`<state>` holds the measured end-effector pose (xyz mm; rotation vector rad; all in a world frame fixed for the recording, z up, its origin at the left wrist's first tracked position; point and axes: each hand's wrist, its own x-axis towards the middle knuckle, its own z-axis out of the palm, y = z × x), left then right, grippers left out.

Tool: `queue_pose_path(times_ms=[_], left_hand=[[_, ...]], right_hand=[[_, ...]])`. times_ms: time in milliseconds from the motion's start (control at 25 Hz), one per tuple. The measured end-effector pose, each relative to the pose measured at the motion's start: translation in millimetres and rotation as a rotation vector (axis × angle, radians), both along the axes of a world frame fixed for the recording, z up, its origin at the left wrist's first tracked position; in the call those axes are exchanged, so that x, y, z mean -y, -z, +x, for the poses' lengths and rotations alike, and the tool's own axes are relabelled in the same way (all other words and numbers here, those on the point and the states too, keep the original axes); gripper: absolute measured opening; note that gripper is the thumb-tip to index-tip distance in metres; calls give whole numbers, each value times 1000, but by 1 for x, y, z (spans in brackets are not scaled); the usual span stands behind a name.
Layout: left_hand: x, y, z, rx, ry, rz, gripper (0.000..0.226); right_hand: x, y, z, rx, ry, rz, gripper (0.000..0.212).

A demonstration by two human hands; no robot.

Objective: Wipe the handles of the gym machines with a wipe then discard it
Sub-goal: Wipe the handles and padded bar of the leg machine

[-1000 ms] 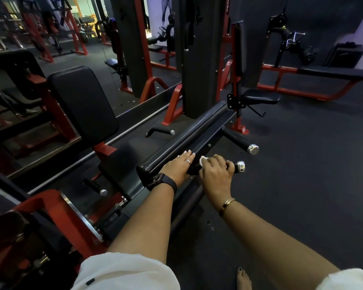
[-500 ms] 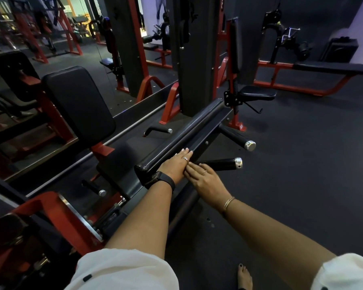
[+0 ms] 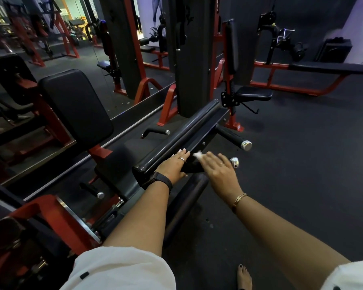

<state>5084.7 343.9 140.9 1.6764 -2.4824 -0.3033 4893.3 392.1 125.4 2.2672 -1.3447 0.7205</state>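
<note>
Left hand (image 3: 175,165) rests flat on the long black padded bar (image 3: 176,139) for support. Right hand (image 3: 219,171), fingers straight (blurred), presses a crumpled white wipe (image 3: 198,155) onto the black chrome-capped handle (image 3: 234,162).

R hand (image 3: 219,170) blurred, hides most of wipe (image 3: 198,155) & handle (image 3: 234,162).

This is a gym. Red-framed machines (image 3: 36,38) stand in rows at the far left. A black padded backrest (image 3: 76,105) sits near left, and a long flat bench (image 3: 327,69) far right. Tall dark columns (image 3: 192,59) rise in the middle. Chrome-capped handles (image 3: 233,138) jut from the near machine over dark rubber floor (image 3: 302,164).
</note>
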Motion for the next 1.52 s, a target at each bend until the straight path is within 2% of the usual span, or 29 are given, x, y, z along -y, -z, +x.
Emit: queue_pose_path(times_ms=[80, 120, 200, 240, 400, 560, 600, 680, 720, 880, 920, 1000, 1040, 1120, 1200, 1240, 1360, 1440, 1520], left_hand=[[0, -1, 1, 3, -8, -3, 84], [1, -1, 1, 1, -1, -6, 84], [0, -2, -1, 2, 4, -2, 84], [-1, -4, -2, 3, 0, 7, 84], [-1, -5, -1, 1, -6, 28, 85], [-3, -6, -1, -4, -8, 28, 85], [-3, -6, -2, -3, -5, 24, 85], [-4, -6, -2, 3, -5, 12, 85], [-5, -7, -2, 7, -6, 11, 85], [-7, -6, -1, 24, 11, -5, 84], [-8, -5, -1, 47, 18, -14, 86], [-8, -4, -1, 120, 38, -15, 91], [-8, -3, 0, 159, 42, -22, 92], [-10, -2, -2, 260, 56, -86, 93], [-14, -1, -8, 374, 95, -241, 92], [-17, 0, -14, 367, 113, -308, 91], [-26, 2, -48, 197, 156, -288, 89], [-31, 9, -71, 133, 178, -245, 89], [-35, 17, -81, 93, 138, -258, 89]], right_hand=[[-3, 4, -8, 100, 106, -9, 55], [-6, 9, -7, 69, 56, -14, 53], [-10, 12, -10, -121, -126, -42, 48], [-6, 10, -18, -167, -140, -63, 48], [-3, 5, -46, 133, 189, -69, 50], [-17, 12, -48, -119, -20, -42, 57], [-14, 7, -52, -93, 40, -35, 58], [-11, -2, -59, 84, 242, 7, 55], [-11, -4, -60, 141, 265, 5, 54], [-21, 5, -66, -3, -15, -31, 57], [-18, 1, -71, 82, 28, -6, 55], [-10, -8, -77, 430, 188, 94, 54], [-9, -9, -79, 537, 174, 132, 56], [-13, 2, -74, 489, 18, 159, 59], [-19, 10, -68, 371, -99, 196, 59], [-15, 8, -68, 375, -116, 219, 56], [5, -3, -66, 472, -32, 449, 51], [8, -2, -66, 662, 13, 560, 49], [-3, 6, -60, 781, 72, 460, 49]])
